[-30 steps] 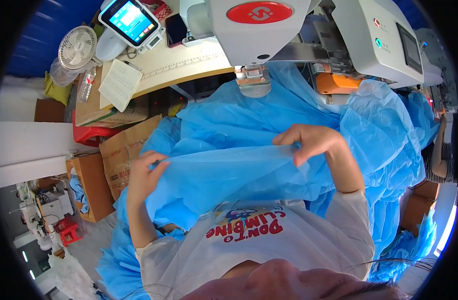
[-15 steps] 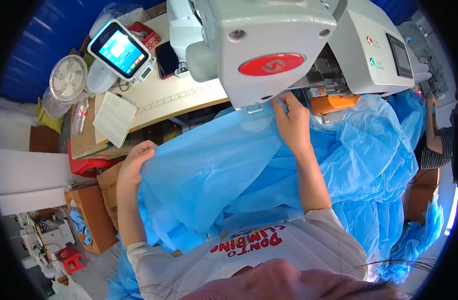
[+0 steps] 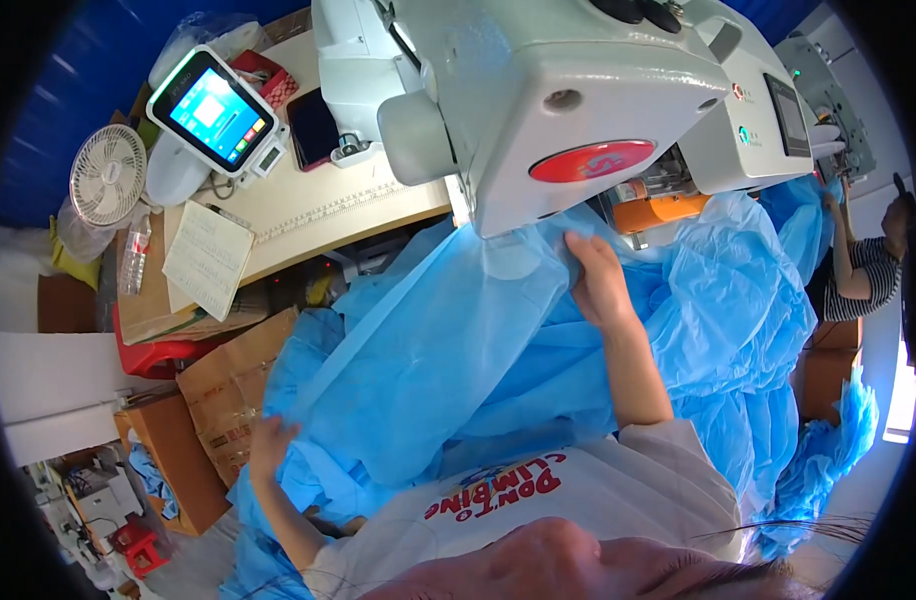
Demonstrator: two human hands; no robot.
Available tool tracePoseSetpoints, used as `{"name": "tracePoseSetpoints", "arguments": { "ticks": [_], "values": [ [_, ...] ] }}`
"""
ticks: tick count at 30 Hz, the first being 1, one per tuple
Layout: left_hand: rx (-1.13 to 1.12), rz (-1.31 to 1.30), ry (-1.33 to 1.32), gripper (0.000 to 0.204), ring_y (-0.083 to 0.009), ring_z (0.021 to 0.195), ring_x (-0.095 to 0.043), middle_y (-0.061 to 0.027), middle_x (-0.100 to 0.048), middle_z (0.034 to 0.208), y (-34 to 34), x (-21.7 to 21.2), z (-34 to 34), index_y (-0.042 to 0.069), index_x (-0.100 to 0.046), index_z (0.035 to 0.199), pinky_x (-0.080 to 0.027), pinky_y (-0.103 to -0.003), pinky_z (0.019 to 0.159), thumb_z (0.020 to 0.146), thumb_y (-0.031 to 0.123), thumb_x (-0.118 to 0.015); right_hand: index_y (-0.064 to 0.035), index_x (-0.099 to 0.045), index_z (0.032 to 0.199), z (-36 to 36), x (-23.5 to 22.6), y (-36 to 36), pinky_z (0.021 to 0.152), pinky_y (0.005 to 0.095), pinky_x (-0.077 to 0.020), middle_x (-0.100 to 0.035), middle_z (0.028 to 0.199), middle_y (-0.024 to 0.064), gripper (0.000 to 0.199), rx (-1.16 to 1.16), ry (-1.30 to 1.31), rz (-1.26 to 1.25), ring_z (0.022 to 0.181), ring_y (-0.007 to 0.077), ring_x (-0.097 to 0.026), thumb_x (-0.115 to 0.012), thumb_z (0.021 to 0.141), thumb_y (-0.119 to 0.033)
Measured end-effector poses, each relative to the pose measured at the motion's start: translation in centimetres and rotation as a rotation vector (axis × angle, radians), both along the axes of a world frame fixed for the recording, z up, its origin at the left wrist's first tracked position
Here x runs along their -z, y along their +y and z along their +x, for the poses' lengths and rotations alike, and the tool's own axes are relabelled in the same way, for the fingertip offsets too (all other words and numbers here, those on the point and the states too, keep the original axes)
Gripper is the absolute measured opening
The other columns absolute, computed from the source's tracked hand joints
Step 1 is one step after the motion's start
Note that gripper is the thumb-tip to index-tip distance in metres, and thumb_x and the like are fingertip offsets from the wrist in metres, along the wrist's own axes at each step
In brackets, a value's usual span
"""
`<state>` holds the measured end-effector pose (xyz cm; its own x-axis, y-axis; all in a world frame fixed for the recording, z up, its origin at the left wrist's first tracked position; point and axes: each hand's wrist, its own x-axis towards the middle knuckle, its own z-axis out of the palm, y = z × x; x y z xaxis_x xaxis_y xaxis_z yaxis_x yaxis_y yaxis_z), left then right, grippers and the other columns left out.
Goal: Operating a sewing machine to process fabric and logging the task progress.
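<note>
A large sheet of thin, slightly see-through blue fabric spreads from under the sewing machine head down toward my body. My right hand pinches it between thumb and fingers, just right of the machine head. Over at the lower left, beside the fabric's left edge, is my left hand. Motion smears its fingers, so whether they touch or hold the fabric cannot be made out. The place where the fabric passes under the machine head is hidden by the housing.
Left of the machine, the table bears a lit touchscreen, a notebook, a phone and a small fan. Bunched blue fabric lies at right. Cardboard boxes stand below left. A co-worker sits far right.
My left hand has dropped down and toward me from the fabric's upper left edge, which now slants downward. My right hand has shifted slightly down. The whole view has turned a little.
</note>
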<state>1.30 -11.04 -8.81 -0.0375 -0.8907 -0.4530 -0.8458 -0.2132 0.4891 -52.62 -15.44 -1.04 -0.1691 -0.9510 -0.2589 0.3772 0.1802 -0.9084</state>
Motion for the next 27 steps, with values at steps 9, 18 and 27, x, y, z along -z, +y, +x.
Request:
{"name": "tracePoseSetpoints", "arguments": {
  "ticks": [9,18,27],
  "values": [
    [-0.381,-0.571,-0.225,0.015,-0.0134,0.055,-0.051,-0.0109,-0.052,0.057,11.9,-4.1,4.3,-0.003,-0.061,0.075,-0.039,-0.03,0.05,0.081,0.01,-0.059,0.0035,-0.051,0.106,4.1,-4.8,-0.8,0.074,0.0321,-0.0475,-0.06,0.1,0.0157,0.045,0.105,1.059,-0.148,0.085,0.0214,-0.059,-0.073,0.076,-0.022],
    [-0.827,-0.579,0.391,0.018,-0.0105,0.071,-0.056,-0.0045,-0.062,0.083,-1.5,7.3,8.8,-0.002,-0.064,0.095,-0.046,-0.026,0.061,0.087,0.013,-0.059,0.0027,-0.052,0.107,5.3,-3.7,-1.2,0.069,0.0328,-0.049,-0.06,0.098,0.0192,0.048,0.25,1.346,-0.301,0.073,0.0316,-0.06,-0.076,0.072,-0.02],
    [-0.536,-0.041,0.62,0.014,-0.0075,0.049,-0.051,-0.0005,-0.058,0.064,-1.4,-1.3,3.1,0.005,-0.064,0.083,-0.038,-0.021,0.043,0.088,0.017,-0.058,-0.0006,-0.062,0.093,-3.3,-5.2,3.9,0.07,0.0288,-0.0471,-0.062,0.087,0.0076,0.019,-0.208,1.065,-0.336,0.079,0.0158,-0.059,-0.066,0.081,-0.015]
  ]
}}
